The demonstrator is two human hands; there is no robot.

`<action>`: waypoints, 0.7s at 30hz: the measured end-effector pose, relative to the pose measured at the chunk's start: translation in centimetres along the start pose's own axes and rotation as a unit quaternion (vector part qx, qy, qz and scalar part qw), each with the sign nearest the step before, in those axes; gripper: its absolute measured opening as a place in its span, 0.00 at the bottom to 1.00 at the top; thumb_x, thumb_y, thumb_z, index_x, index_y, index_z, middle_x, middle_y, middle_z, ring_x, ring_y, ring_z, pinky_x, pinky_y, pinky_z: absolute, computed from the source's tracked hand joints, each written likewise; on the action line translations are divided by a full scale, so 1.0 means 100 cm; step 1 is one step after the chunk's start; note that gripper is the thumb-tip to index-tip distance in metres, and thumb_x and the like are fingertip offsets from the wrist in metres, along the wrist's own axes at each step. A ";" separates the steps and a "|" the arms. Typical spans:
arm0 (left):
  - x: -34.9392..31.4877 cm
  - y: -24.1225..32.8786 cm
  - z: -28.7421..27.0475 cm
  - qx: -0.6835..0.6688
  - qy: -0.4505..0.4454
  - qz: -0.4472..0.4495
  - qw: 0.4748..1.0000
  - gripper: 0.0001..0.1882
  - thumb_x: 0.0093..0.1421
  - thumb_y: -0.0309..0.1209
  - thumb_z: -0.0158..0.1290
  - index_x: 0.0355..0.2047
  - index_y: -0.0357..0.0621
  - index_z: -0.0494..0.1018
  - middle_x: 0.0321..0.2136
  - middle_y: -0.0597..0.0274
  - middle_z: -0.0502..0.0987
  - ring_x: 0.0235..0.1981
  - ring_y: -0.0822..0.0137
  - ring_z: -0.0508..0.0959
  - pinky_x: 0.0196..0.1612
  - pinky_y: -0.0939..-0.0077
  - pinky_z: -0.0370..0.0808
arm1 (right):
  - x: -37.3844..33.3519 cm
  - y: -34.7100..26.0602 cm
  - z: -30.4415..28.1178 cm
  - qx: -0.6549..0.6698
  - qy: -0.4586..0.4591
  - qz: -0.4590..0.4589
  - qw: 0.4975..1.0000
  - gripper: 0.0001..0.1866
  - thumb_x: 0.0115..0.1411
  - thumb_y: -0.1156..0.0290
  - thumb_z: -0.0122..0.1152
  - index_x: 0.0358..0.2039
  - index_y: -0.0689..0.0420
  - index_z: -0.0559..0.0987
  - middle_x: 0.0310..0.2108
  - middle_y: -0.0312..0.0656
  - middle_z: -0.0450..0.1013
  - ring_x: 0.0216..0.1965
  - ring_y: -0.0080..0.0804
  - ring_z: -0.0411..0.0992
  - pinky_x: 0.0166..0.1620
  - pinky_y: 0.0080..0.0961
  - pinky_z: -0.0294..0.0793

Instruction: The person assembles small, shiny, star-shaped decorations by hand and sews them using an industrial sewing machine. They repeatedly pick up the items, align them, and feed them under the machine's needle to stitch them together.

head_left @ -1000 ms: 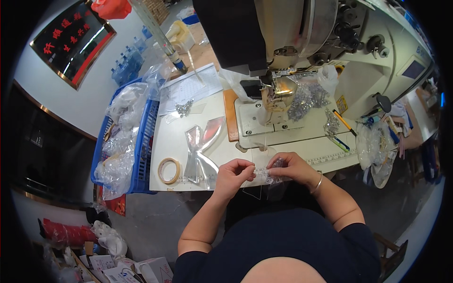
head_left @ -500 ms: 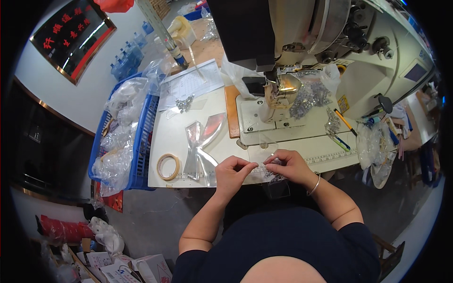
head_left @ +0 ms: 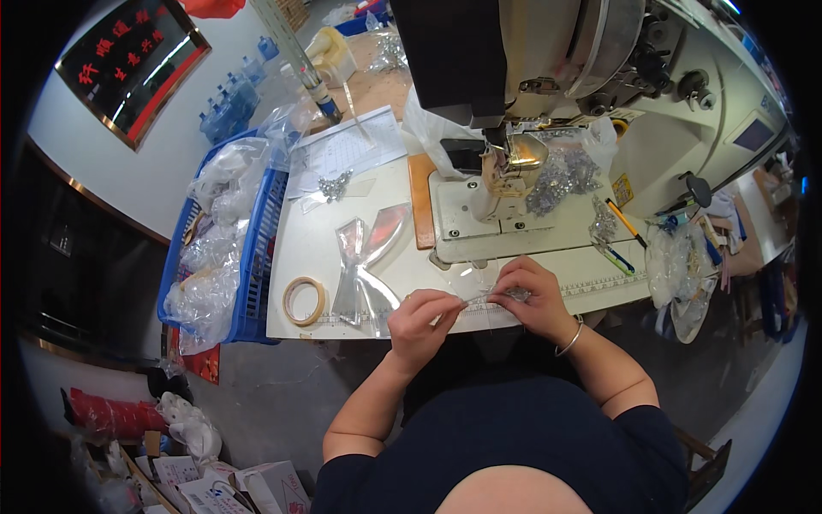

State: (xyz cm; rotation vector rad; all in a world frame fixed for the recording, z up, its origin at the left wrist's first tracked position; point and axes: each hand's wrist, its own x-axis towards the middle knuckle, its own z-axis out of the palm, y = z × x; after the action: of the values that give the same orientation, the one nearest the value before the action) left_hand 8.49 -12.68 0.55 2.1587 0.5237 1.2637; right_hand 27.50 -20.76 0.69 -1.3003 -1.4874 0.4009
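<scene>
I have both hands over the near edge of the white bench (head_left: 409,272), their fingertips close to each other but with a narrow gap between. My left hand (head_left: 419,327) has its thumb and forefinger pressed together in a pinch; whatever sits between them is too fine for me to make out. My right hand (head_left: 533,295), with a bracelet (head_left: 568,337) at the wrist, is pinched on a small clear piece (head_left: 519,294), which shows under its curled fingers. Beneath the hands, a measuring strip (head_left: 599,284) runs along the bench edge and on to the right. Just to the left of my left hand lie clear plastic cut-outs (head_left: 348,287), flared like a bow, and farther left I see a roll of tape (head_left: 322,300) lying flat. Beyond that, at the bench's left side, stands a blue basket (head_left: 248,295) full of clear bags. Straight ahead of the hands is the sewing machine (head_left: 505,204), with a heap of glittering bits (head_left: 563,182) beside its working end. Ahead and to the right of my right hand lies a yellow-and-black pen-like tool (head_left: 627,223).
</scene>
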 end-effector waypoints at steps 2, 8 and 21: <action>0.003 0.002 -0.003 0.043 0.022 0.138 0.989 0.08 0.42 0.17 0.61 0.24 0.38 0.76 0.26 0.58 0.76 0.28 0.64 0.78 0.30 0.78 0.76 | 0.000 -0.005 -0.004 -0.027 0.014 -0.079 0.996 0.11 0.41 0.78 0.71 0.24 0.56 0.76 0.28 0.39 0.70 0.29 0.31 0.70 0.31 0.22 0.70; 0.007 0.013 -0.019 0.086 -0.006 0.319 0.944 0.10 0.43 0.18 0.58 0.29 0.40 0.75 0.32 0.58 0.76 0.35 0.59 0.79 0.35 0.75 0.79 | 0.000 -0.011 -0.008 -0.076 0.058 -0.225 0.970 0.14 0.40 0.78 0.71 0.29 0.55 0.77 0.29 0.39 0.70 0.30 0.32 0.71 0.31 0.23 0.71; 0.005 0.005 -0.010 0.081 0.026 0.313 0.946 0.13 0.40 0.18 0.64 0.27 0.38 0.74 0.31 0.59 0.75 0.36 0.58 0.79 0.34 0.75 0.80 | -0.005 -0.006 -0.009 -0.097 0.039 -0.252 0.962 0.14 0.39 0.78 0.68 0.30 0.53 0.79 0.33 0.40 0.69 0.31 0.34 0.70 0.31 0.25 0.71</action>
State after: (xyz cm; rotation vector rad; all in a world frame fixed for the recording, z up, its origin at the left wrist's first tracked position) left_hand 7.81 -12.53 1.60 2.5442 -0.0664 1.6492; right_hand 27.89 -21.78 1.26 -1.0194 -1.7521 -0.1308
